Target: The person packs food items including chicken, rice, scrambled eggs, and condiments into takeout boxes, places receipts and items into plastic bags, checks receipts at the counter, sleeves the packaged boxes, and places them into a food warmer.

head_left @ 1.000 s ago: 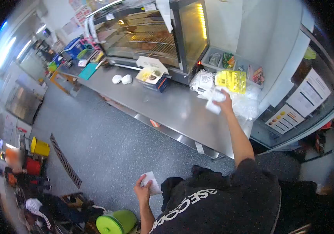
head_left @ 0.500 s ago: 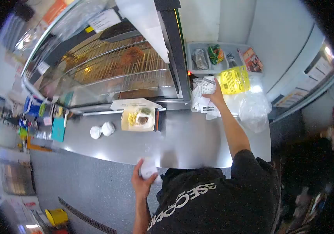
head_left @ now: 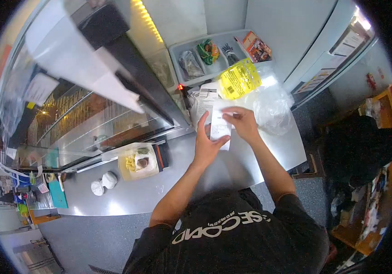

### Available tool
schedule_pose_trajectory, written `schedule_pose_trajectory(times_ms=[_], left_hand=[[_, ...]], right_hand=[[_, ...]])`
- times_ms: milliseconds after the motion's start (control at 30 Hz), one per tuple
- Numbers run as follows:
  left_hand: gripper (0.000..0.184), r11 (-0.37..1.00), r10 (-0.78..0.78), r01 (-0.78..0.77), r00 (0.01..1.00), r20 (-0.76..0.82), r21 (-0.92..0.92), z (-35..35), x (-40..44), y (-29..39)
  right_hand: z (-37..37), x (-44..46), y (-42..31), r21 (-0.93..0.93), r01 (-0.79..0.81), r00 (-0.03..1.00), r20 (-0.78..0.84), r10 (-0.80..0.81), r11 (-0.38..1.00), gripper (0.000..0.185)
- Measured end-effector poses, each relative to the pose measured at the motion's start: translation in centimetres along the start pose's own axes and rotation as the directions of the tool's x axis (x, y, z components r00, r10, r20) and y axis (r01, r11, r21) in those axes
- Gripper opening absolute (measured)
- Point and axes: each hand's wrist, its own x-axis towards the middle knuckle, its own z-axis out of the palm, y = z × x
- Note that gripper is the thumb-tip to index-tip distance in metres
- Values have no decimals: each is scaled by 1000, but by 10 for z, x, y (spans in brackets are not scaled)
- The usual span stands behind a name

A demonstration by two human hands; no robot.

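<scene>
Over the steel counter (head_left: 182,173), both hands meet at a white paper slip (head_left: 220,125) with faint print. My left hand (head_left: 206,142) has its fingers closed on the slip's lower and left part. At its upper right edge, my right hand (head_left: 243,122) pinches the same slip. Just behind lie white printed papers (head_left: 201,101) and a yellow package (head_left: 240,80), with clear plastic bags (head_left: 272,107) to the right. An open food box (head_left: 138,162) with yellow food and a small tub stands on the counter to the left.
A glass display cabinet (head_left: 86,114) with wire racks rises at the left. Two round white items (head_left: 103,182) sit in front of it. A compartmented grey tray (head_left: 218,55) holds packets by the wall. Wooden shelving (head_left: 378,205) stands at the right, a teal board (head_left: 58,194) far left.
My left hand has come up from beside the counter with its slip. My right hand has left the printed papers and joined it at the slip. The view has turned rightward.
</scene>
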Motion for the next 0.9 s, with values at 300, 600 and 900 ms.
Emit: schedule_pose_trajectory(times_ms=[300,600,900], left_hand=[[58,948,-309,285,932,-191,-142,55,18,-33],[42,963,-247,166,864,-438,-214,64,35,-46],[40,940,-332,255,842,-426,-229,61,22,-43]], right_hand=[[-38,61,22,232,15,957,278,-81,973,87],[-14,114,29,205,169,894,380,-237,964,95],[-23,95,10,320,-69,896,436,-82,945,85]])
